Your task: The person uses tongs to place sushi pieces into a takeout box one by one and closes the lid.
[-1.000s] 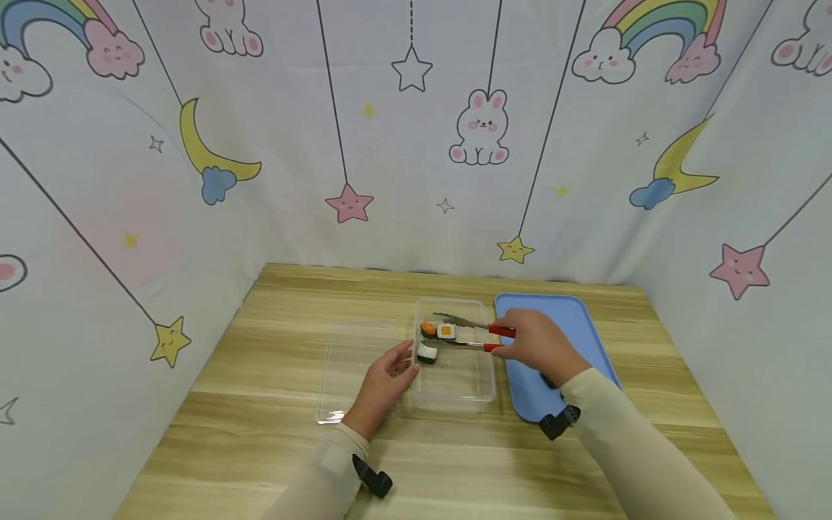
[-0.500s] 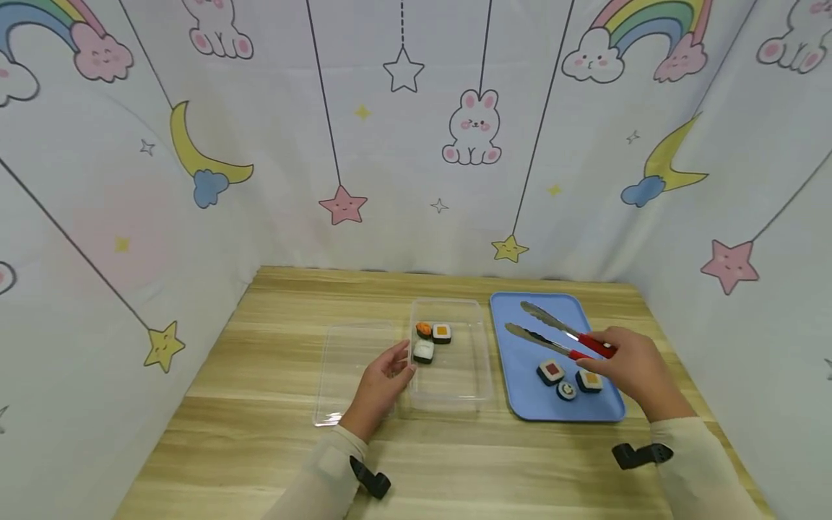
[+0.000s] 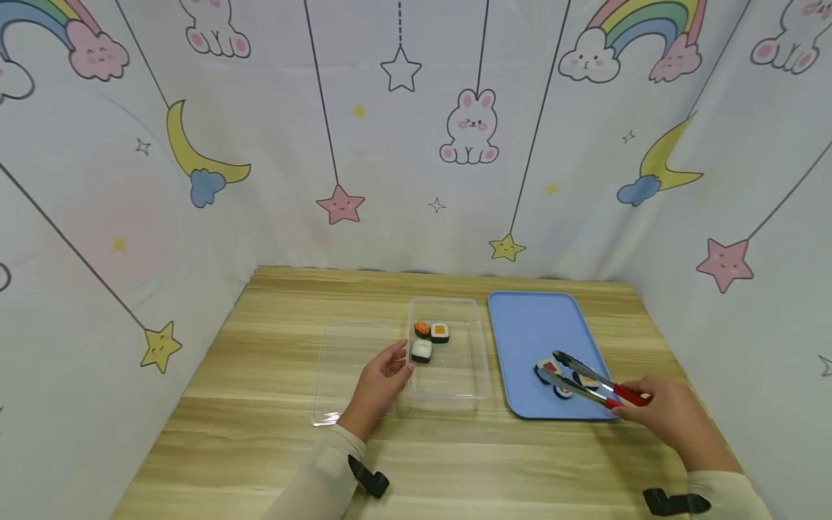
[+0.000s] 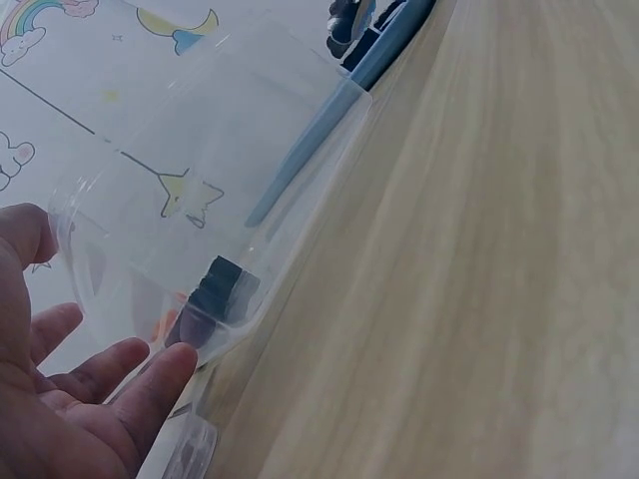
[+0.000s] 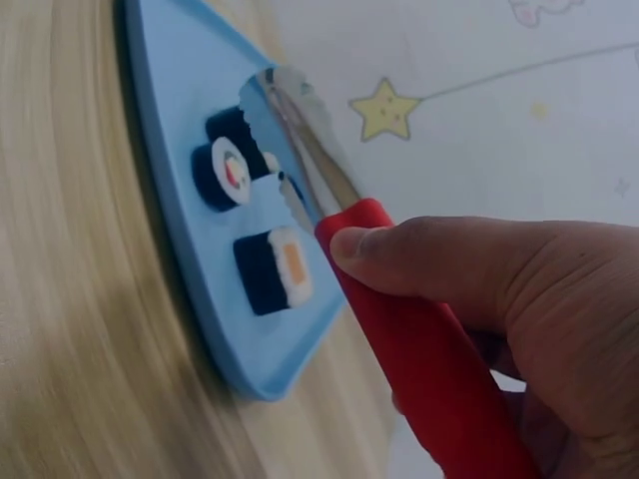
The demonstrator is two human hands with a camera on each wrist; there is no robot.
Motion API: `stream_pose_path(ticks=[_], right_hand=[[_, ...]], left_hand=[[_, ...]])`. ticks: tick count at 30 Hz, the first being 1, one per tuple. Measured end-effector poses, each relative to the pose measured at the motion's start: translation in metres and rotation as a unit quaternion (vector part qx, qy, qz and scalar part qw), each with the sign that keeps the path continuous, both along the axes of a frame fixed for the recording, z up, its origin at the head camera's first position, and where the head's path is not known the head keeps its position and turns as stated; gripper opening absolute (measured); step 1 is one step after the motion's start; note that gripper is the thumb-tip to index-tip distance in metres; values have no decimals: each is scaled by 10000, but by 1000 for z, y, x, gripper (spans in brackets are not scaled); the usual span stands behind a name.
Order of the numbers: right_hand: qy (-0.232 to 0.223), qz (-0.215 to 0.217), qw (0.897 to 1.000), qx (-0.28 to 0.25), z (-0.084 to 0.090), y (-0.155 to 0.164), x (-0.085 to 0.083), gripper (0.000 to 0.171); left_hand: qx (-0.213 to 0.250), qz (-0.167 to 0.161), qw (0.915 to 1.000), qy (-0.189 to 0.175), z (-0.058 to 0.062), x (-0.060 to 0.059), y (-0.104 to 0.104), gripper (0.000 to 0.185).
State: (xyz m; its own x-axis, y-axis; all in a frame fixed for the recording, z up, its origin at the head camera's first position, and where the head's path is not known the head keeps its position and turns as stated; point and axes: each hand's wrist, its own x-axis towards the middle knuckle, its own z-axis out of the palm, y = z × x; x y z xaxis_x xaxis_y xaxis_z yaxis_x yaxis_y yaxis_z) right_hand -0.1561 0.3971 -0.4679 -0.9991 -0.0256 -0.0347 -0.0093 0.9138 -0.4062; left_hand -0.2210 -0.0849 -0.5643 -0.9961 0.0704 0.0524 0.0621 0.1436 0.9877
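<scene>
Tongs over the tray, going for sushi piece number 4

Right hand [image 3: 676, 419] has its fingers wrapped around the red handles of the tongs [image 3: 588, 379], and the metal tips are spread apart, hovering right over the 3 toy sushi rolls [image 5: 245, 210] on the blue tray [image 3: 533, 325]. 3 pieces already sit in the far end of the clear container [image 3: 448, 386]: an orange-topped one, a roll with a yellow middle [image 3: 440, 331] and a white one [image 3: 421, 351]. Left hand [image 3: 380, 383] rests with relaxed, straight fingers against the container's left wall, next to the clear lid [image 3: 351, 368] lying flat on the wooden table [image 3: 273, 433]. Looks to me like the pick-up step: next it needs the tips lowered around 1 roll and squeezed gently, since neighbours sit close and could get knocked.
</scene>
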Motion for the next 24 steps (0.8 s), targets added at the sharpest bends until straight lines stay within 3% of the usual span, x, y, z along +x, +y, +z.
stream_pose_path(ticks=[6, 15, 24], right_hand=[[151, 6, 9999, 66, -6, 0, 1, 46], [266, -71, 9995, 124, -10, 2, -1, 50], [342, -93, 9992, -179, 10, -6, -8, 60]], left_hand=[[-43, -18, 10000, -19, 2, 2, -1, 51], [90, -19, 10000, -8, 3, 3, 0, 52], [54, -48, 10000, -6, 5, 3, 0, 51]])
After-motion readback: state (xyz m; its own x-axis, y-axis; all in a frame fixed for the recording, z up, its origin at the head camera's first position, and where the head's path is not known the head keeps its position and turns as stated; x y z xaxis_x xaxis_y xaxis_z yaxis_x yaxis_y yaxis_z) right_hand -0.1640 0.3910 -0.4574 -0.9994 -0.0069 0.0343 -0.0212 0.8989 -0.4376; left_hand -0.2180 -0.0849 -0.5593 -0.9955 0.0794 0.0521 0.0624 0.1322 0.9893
